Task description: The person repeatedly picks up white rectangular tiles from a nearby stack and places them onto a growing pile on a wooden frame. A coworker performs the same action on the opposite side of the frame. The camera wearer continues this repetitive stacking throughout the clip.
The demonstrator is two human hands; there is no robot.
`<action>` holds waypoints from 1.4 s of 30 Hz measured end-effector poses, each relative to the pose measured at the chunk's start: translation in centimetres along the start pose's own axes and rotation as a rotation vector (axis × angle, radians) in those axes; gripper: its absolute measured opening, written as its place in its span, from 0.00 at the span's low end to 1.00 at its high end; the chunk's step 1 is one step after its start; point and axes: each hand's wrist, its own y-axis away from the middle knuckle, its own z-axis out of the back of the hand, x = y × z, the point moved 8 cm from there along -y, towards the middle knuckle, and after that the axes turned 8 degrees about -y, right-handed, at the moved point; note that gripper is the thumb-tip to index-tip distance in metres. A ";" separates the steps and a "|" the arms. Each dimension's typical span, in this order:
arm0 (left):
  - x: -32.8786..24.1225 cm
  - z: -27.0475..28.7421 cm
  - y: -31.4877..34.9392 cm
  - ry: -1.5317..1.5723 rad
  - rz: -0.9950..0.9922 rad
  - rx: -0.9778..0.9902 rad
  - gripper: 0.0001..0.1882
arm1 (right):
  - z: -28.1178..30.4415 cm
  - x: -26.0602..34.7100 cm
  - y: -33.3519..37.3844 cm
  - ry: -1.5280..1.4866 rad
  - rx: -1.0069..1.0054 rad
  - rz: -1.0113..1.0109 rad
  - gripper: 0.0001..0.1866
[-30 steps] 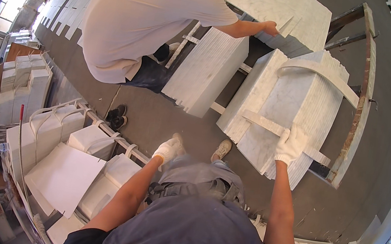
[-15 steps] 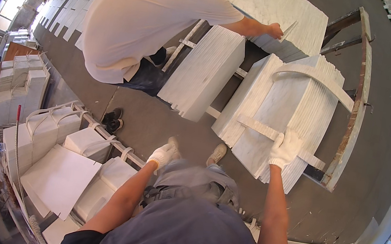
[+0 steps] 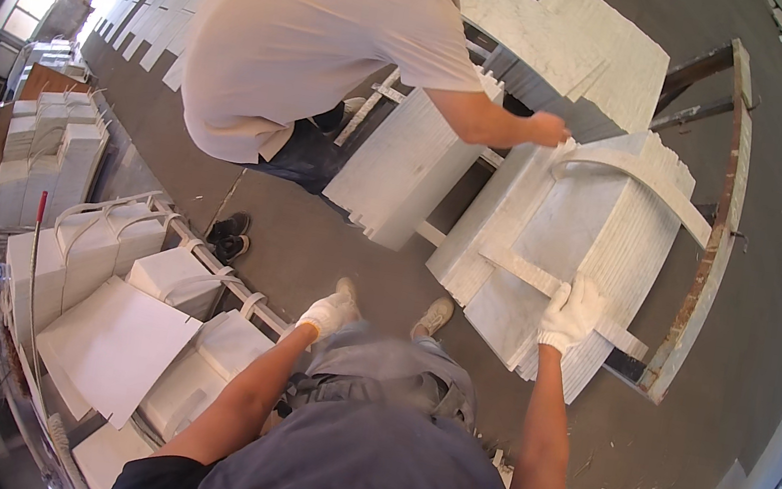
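Observation:
My right hand [image 3: 570,315], in a white knit glove, rests with its fingers extended on a bundle of white stone slabs [image 3: 566,225]. A pale strap [image 3: 521,267] round the bundle passes beneath that hand. My left hand [image 3: 328,314], gloved too, lies over my left knee, holding nothing that I can see; its fingertips are partly hidden. Across from me a crouching person in a light shirt [image 3: 309,50] reaches a bare hand [image 3: 550,130] to the bundle's far end, near a second strap [image 3: 639,172]. What that hand touches is too small to make out.
A second slab stack [image 3: 408,161] stands left of the bundle, and larger slabs [image 3: 534,33] lie behind. A rusty metal frame [image 3: 718,223] borders the right side. At lower left, a rack [image 3: 193,250] carries strapped white blocks and a flat sheet [image 3: 117,350].
The other person's hand has come from the larger slabs at the back toward me, to the strapped bundle's far end. The view has shifted slightly; my hands stay in place.

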 end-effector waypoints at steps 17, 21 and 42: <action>0.4 -0.1 -0.6 0.039 -0.100 -0.106 0.22 | 0.7 0.7 -0.2 0.001 0.006 -0.004 0.19; 0.3 0.0 -0.3 0.084 -0.104 -0.089 0.23 | 0.6 0.5 -0.2 0.022 0.007 0.000 0.19; 0.5 0.2 0.6 0.115 -0.018 -0.103 0.21 | 0.3 0.5 0.0 0.022 0.016 0.006 0.19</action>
